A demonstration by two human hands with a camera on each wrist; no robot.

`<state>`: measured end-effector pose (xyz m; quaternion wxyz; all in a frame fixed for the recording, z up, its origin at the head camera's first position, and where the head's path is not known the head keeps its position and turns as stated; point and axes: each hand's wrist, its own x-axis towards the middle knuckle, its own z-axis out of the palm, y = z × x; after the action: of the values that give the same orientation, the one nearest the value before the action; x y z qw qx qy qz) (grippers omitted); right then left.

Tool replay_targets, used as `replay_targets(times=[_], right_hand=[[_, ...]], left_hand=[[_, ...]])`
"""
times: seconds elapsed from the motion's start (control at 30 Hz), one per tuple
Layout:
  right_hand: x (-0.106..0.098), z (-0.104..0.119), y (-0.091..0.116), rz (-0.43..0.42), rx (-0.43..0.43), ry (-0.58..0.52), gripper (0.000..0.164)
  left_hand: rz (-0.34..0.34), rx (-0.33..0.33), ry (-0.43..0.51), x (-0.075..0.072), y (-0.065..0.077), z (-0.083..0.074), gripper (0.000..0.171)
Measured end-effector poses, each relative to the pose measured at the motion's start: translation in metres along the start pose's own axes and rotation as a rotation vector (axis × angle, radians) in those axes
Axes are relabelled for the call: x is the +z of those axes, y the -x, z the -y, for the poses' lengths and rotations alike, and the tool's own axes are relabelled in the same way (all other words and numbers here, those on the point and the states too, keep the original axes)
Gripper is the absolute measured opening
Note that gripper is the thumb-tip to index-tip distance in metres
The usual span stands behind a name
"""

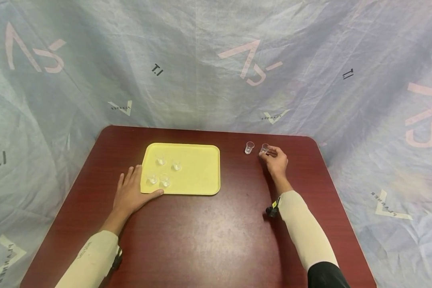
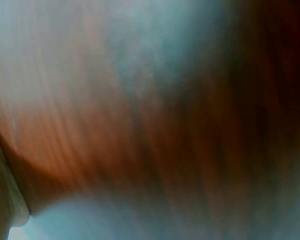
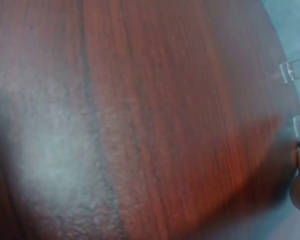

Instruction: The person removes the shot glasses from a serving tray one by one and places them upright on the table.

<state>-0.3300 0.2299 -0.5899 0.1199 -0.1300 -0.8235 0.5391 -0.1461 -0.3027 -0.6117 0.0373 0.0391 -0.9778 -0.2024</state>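
Observation:
At the back right of the table, my right hand (image 1: 276, 163) pinches a small clear shot glass (image 1: 265, 148) between thumb and fingers. A second clear shot glass (image 1: 249, 147) stands upright just to its left, apart from the hand. My left hand (image 1: 129, 194) rests against the near left corner of a yellow tray (image 1: 198, 170), its fingers extended along the left side and its thumb by the front rim. Several clear glasses (image 1: 165, 181) stand on the tray's left half. In the right wrist view, the pinched glass (image 3: 299, 126) shows only at the edge.
The dark red wooden table (image 1: 201, 232) has rounded back corners. Grey printed cloth (image 1: 201, 80) hangs behind it and along both sides. The left wrist view is blurred, showing mostly table surface and part of the hand at the left edge.

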Motion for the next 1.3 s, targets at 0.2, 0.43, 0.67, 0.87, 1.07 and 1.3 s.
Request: replay_targets(times=[0.2,0.43,0.67,0.87,1.07,1.3], right_hand=[[-0.005,-0.003,0.006,0.013,-0.008,-0.015,0.054],[-0.018,-0.009,0.018,0.029,-0.042,-0.03,0.055],[-0.027,-0.012,0.034,0.075,-0.076,0.004,0.055],[-0.025,-0.009,0.046,0.108,-0.111,-0.038,0.051],[-0.017,0.001,0.056,0.146,-0.13,-0.147,0.049],[-0.004,0.01,0.067,0.165,-0.129,-0.14,0.049]], left_hand=[[-0.004,0.003,-0.009,0.001,0.0,0.001,0.142],[-0.004,0.008,-0.009,0.0,-0.001,0.0,0.142],[-0.005,0.01,-0.012,0.0,-0.001,0.0,0.142],[0.005,0.003,-0.01,0.001,0.0,0.001,0.142],[0.006,0.001,0.0,0.0,0.001,0.0,0.141],[0.004,0.003,0.001,0.0,0.001,0.0,0.141]])
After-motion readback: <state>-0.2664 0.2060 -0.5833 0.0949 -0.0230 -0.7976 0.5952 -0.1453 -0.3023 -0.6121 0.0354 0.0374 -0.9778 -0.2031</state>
